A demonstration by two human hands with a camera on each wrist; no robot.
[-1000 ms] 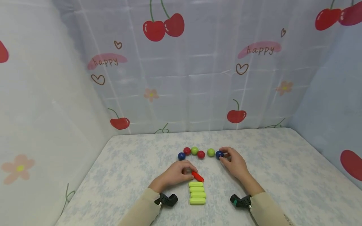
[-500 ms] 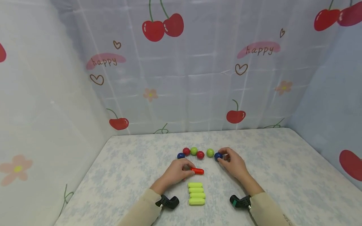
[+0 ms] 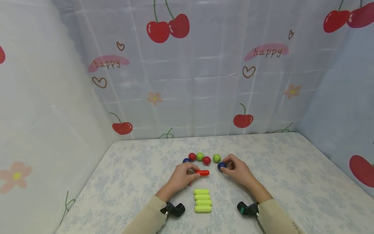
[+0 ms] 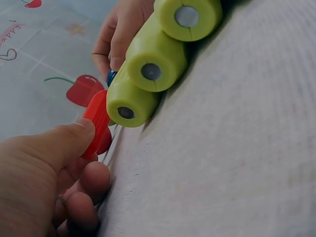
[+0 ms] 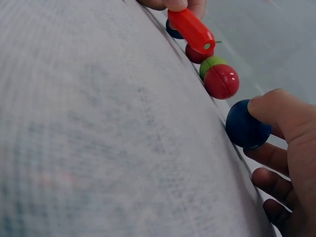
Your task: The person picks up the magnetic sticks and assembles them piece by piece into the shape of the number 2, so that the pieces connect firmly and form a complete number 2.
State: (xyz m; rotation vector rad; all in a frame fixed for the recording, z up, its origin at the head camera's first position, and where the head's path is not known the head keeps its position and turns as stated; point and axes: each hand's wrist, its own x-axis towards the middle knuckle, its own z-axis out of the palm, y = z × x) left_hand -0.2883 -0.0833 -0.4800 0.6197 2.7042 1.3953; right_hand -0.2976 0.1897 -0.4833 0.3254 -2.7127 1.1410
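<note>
My left hand (image 3: 180,177) pinches a short red rod (image 3: 204,173) between thumb and fingers, its free end pointing right. In the left wrist view the thumb presses the side of the red rod (image 4: 98,121). My right hand (image 3: 240,169) holds a dark blue ball (image 3: 221,166) between thumb and fingers, low at the tabletop. A gap separates this ball from the red rod. Just behind it lies a green ball (image 3: 217,158). Nearer the person, several yellow-green rods (image 3: 203,202) lie side by side; the left wrist view shows round grey discs in their ends.
Behind the left hand sit a red ball (image 3: 192,156), another green ball (image 3: 200,156), a second red ball (image 3: 206,160) and a partly hidden blue ball (image 3: 186,160). A patterned cloth covers the table (image 3: 131,172). A cherry-print curtain (image 3: 198,97) stands behind.
The left hand has carried the red rod away from the yellow-green rods, towards the balls, turning it from slanted to level. The right hand has brought the blue ball left and nearer.
</note>
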